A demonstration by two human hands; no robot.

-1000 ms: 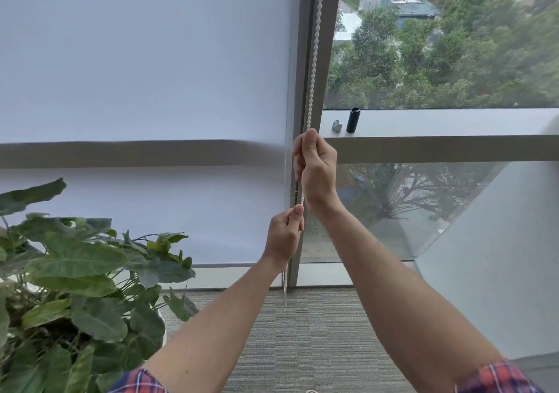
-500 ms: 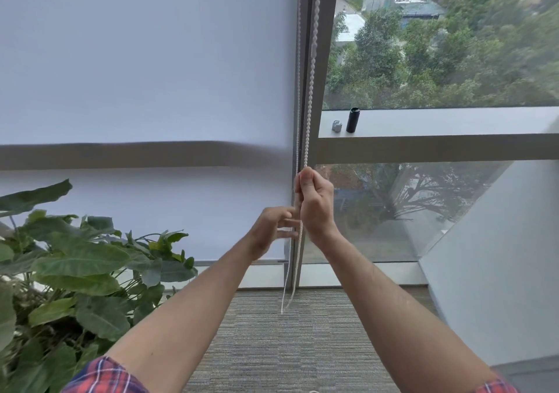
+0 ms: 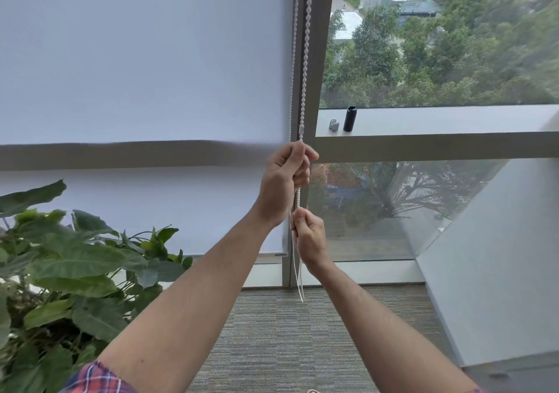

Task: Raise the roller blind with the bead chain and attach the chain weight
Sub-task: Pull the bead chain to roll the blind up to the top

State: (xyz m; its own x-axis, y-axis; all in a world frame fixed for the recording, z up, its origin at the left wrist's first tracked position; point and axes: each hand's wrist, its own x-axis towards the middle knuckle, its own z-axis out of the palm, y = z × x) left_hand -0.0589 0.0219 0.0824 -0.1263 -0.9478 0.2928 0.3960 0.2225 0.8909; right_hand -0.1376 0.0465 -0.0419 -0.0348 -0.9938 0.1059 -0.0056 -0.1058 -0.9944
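A white roller blind covers the left window pane; its bottom bar hangs a little above the floor. The white bead chain runs down the window post in two strands, and its loop ends near the carpet. My left hand is closed on the chain at sill height. Just below it, my right hand is closed on the chain too. A black cylindrical chain weight stands upright on the window ledge, with a small grey clip beside it.
A large leafy potted plant fills the lower left, close to my left arm. A slanted white wall panel rises at the right. Grey carpet lies below the window.
My right hand has gone down the chain from sill height. My left hand has let go low down and taken the chain above the right hand. The blind's bottom bar looks slightly higher.
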